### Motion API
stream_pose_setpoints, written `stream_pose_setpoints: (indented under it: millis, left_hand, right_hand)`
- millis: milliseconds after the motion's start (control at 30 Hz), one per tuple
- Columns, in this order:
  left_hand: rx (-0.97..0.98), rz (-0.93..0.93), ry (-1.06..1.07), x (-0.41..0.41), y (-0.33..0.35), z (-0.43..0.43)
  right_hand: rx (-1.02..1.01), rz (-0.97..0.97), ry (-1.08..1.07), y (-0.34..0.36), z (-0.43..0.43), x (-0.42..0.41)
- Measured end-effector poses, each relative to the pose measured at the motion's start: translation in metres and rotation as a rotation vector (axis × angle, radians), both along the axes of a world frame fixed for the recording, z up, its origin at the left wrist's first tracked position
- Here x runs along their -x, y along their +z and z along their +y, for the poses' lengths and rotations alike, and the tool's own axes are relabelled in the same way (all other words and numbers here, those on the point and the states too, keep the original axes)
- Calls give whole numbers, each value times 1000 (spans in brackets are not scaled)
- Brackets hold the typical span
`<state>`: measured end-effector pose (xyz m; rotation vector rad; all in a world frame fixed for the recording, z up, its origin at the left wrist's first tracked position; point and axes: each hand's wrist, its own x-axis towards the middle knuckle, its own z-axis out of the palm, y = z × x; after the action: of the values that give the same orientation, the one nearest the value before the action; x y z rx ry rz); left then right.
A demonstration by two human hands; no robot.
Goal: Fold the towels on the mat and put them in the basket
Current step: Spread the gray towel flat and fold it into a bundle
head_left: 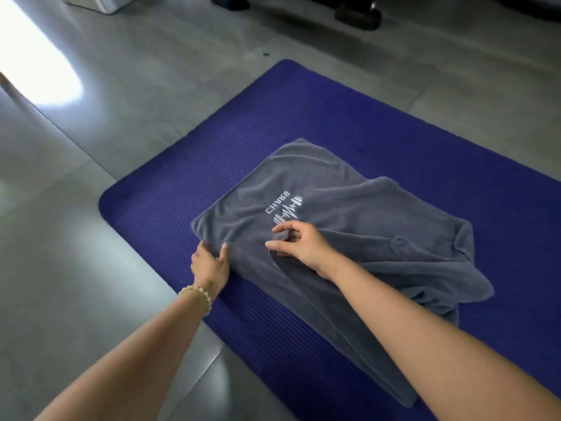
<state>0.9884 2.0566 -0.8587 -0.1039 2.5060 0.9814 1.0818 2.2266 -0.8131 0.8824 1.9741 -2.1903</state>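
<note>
Grey terry towel w/ white logo [349, 238] lies rumpled on the ribbed purple foam mat [425, 141], left hand [210, 262] gripping its near-left edge, right hand [299, 243] pinching a fold mid-towel.

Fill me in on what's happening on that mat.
A person is folding a grey towel spread on a purple mat. The left hand grips the towel's near left edge, while the right hand pinches a bit of cloth just below the white stitched logo. The towel is only partly folded, with its right side rumpled and bunched. No basket is in view.
</note>
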Motion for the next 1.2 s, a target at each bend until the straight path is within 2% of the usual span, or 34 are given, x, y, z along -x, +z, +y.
stream_pose_setpoints:
  millis: [167,267,400,567,633,700,767,833,933,1067,1200]
  left_hand:
    - [-227,-171,313,28,-12,-7]
    - [-375,-236,347,35,-14,-2]
    - [-453,-343,313,33,3,21]
    - [-502,-189,354,29,16,33]
    - [-540,-139,355,24,26,39]
    - [-575,-98,260,15,42,50]
    - [-665,-89,91,-2,66,68]
    - [-805,-151,-93,-24,87,87]
    - [-836,-157,-354,-62,101,112]
    - [-816,-143,-538,-109,120,134]
    - [-796,-224,-719,-139,129,145]
  right_hand:
    - [-136,-53,143,-4,12,0]
    - [-254,-19,166,4,19,4]
    - [-347,9,162,13,29,1]
    - [-428,8,206,24,38,-16]
    - [-545,11,231,26,44,-25]
    - [-760,18,267,30,52,-36]
    - [-857,58,229,42,57,-49]
    - [-783,103,174,58,63,-63]
    - [-602,136,116,82,70,-92]
    - [-565,170,17,107,77,-133]
    - [-594,213,-107,121,84,-166]
